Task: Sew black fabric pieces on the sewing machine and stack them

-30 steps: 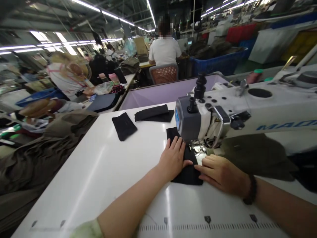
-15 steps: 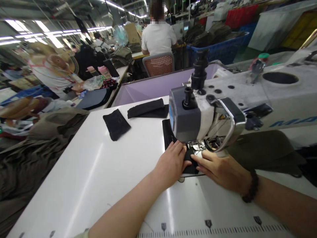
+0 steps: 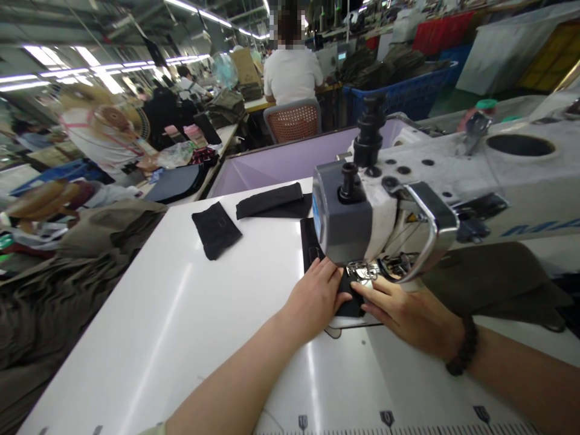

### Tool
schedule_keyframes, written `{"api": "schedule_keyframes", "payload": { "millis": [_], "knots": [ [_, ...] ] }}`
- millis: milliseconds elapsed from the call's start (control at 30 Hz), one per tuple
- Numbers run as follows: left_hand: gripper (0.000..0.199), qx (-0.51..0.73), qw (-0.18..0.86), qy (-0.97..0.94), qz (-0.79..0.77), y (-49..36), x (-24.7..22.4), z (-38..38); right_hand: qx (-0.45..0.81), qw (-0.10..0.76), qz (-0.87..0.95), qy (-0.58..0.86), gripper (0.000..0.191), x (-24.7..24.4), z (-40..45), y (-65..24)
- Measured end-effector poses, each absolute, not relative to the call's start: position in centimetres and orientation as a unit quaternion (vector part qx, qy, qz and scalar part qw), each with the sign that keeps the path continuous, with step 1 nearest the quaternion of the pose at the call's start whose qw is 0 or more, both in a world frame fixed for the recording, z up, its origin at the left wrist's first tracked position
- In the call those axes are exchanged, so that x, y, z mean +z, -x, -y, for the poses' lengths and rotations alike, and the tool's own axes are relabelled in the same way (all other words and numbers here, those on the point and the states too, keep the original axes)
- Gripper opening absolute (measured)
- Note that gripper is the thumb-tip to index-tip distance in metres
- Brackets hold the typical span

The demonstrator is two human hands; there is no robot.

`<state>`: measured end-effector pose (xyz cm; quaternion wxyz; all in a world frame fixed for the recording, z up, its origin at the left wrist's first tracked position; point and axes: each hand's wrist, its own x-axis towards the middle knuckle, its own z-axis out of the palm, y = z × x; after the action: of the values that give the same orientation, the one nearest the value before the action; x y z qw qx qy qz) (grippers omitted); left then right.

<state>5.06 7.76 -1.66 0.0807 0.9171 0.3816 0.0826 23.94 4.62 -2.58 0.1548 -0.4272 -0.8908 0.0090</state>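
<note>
A strip of black fabric [image 3: 310, 244] lies on the white sewing table, running under the head of the sewing machine [image 3: 344, 211]. My left hand [image 3: 315, 296] rests flat on the fabric just left of the presser foot [image 3: 362, 270], fingers stretched forward and the thumb out to the side. From the right, my right hand [image 3: 403, 308] touches the fabric's near right edge with outstretched fingertips. Part of its fingers is hidden behind the machine's metal guard. Neither hand grips the fabric. The needle's point cannot be made out.
A black fabric piece [image 3: 216, 229] and folded black pieces [image 3: 272, 201] lie farther left on the table [image 3: 217, 320]. Olive fabric [image 3: 489, 278] lies under the machine arm. Stacked brownish garments [image 3: 54, 302] stand at the left. A person [image 3: 292, 75] sits ahead, beyond a lilac bin [image 3: 272, 160].
The camera view has shifted slightly, so the whole scene sits a little lower and to the right. Both hands keep nearly the same pose on the black fabric.
</note>
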Motion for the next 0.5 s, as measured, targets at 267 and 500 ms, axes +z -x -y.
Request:
{"api": "schedule_keyframes", "payload": {
  "millis": [267, 500],
  "knots": [
    [0.028, 0.103, 0.064, -0.918, -0.379, -5.0, -1.7, -7.9, 0.007, 0.17, 0.888, 0.427, 0.025, -2.4, -4.6, -23.9],
    [0.018, 0.094, 0.066, -0.948, -0.298, -4.7, -1.5, -6.7, 0.061, 0.204, 0.914, 0.346, 0.028, -1.6, -4.5, -24.2]
  ]
}}
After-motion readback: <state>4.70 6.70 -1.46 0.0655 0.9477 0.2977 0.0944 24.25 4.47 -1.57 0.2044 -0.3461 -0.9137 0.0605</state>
